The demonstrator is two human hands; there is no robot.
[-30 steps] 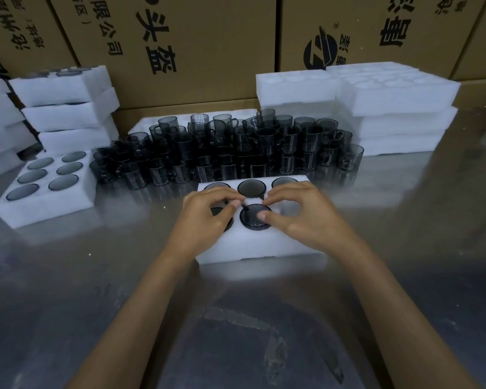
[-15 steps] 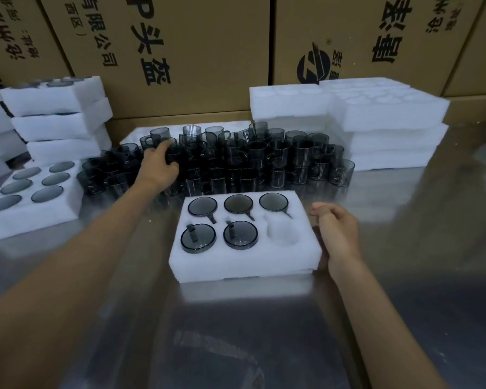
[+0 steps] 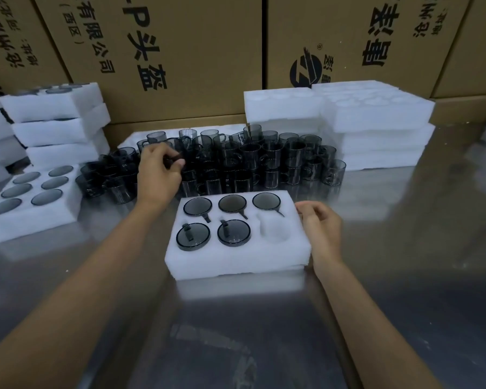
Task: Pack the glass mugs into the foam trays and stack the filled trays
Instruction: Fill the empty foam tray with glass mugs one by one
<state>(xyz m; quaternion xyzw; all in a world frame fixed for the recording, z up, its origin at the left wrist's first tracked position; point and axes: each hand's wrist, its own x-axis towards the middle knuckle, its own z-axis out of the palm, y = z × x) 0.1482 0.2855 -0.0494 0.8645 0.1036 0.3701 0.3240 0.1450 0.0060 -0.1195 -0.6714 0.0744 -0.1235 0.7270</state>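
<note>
A: So, where is the tray that is being filled sitting?

B: The foam tray (image 3: pixel 237 259) is lying flat on the shiny surface (image 3: pixel 404 276), right in front of the person. Five of its six pockets are holding dark glass mugs (image 3: pixel 234 204) set bottom up, and the near right pocket (image 3: pixel 274 230) is showing bare white foam.

A: And what is the left hand doing?

B: The left hand (image 3: pixel 159 175) is reaching over the cluster of loose mugs (image 3: pixel 264 161) standing behind the tray. Its grip is curling closed around something dark at the fingertips, probably one mug, though the glass is blurring into the ones behind it, so I cannot tell for certain what it is pinching.

A: The right one?

B: The right hand (image 3: pixel 321 231) is resting against the tray's right edge with the fingers loosely bent and gripping nothing.

A: Anything else lying around?

B: A filled tray (image 3: pixel 31 217) is sitting at the left with six mugs in it, just beside the loose ones. Behind it, a stack of trays (image 3: pixel 56 127) is rising, with mugs showing in the top one. On the right, a stack of empty trays (image 3: pixel 376 127) is standing behind the loose mugs, and printed cardboard boxes (image 3: pixel 208 51) are lining the back.
</note>
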